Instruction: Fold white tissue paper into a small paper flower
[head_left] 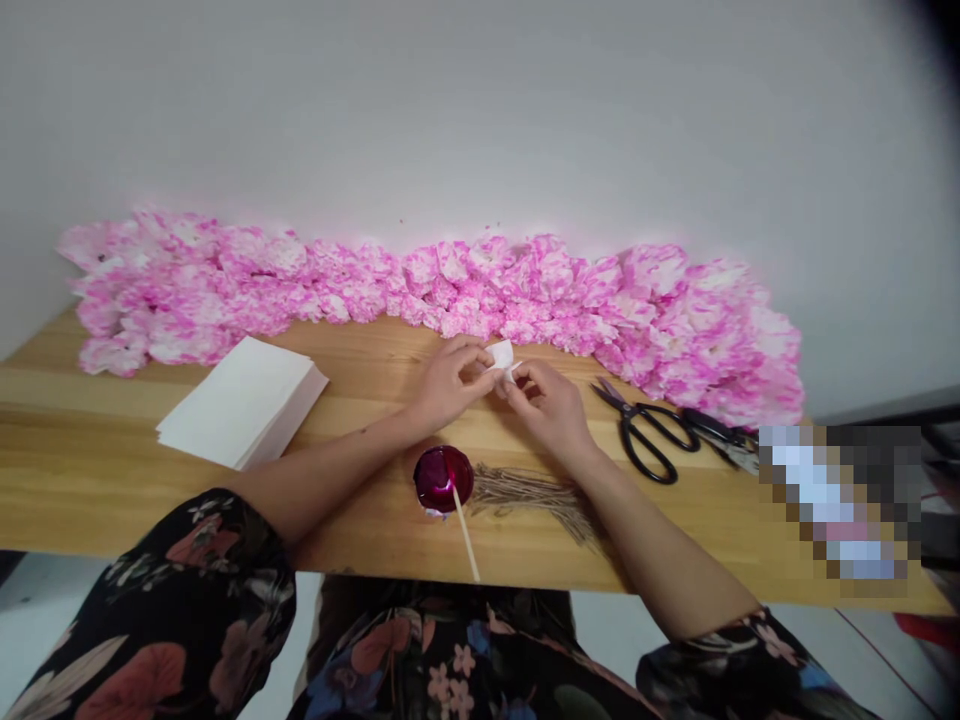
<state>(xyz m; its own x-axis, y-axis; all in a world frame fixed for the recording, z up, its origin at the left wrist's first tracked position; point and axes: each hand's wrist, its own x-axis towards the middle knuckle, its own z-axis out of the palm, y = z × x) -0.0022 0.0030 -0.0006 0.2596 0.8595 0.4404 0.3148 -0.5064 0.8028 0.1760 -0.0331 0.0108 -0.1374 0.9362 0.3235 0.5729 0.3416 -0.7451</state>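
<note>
Between my two hands is a small piece of white paper [501, 354], folded or gathered, over the middle of the wooden table. My left hand [459, 380] pinches it from the left. From the right, the fingers of my right hand [547, 400] close on its lower edge. Just below my hands stands a small round dish of magenta dye [433, 478], with a thin wooden stick [466, 535] leaning out over its near rim. Right of the dish lies a bundle of thin brown wires or stems [536, 495], partly under my right forearm.
Pink-and-white paper flowers [345, 280] line the table's back edge along the wall. A stack of white paper [244, 400] lies at left. Black-handled scissors [645, 435] and pliers [724, 440] lie at right, beside a blurred-out patch. The wooden table's [360, 545] front edge is near my body.
</note>
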